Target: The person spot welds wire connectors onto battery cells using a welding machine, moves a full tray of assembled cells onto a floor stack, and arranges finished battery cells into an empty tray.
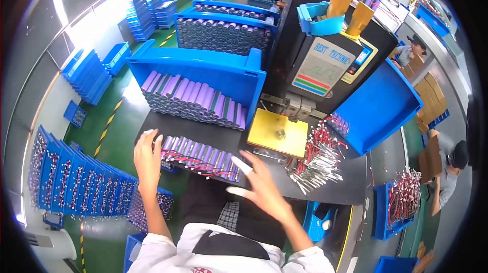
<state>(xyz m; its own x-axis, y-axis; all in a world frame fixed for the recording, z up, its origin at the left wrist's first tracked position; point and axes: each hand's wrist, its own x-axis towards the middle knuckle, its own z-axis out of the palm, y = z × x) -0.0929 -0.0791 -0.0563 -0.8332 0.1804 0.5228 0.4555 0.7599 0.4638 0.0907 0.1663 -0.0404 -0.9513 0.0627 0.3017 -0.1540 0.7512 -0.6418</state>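
Note:
A row of purple battery cells [189, 147] lies near the front edge of the dark bench, with red and black wires [203, 166] strung along its front. My left hand [147, 160] is at the left end of this row, its fingers stretched out; whether it touches the cells I cannot tell. At the right end, my right hand [262, 185] is spread open, with white covers on some fingertips close to the last cells. Behind the row, a tilted blue crate [203, 65] holds stacked purple cells [195, 95].
A spot-welding machine [325, 65] with a yellow plate [277, 133] stands right of the crate. Red-wired leads [317, 158] are heaped beside it, near another tilted blue crate [378, 105]. Blue trays [81, 181] of wired cells stand at left. Two co-workers are at right.

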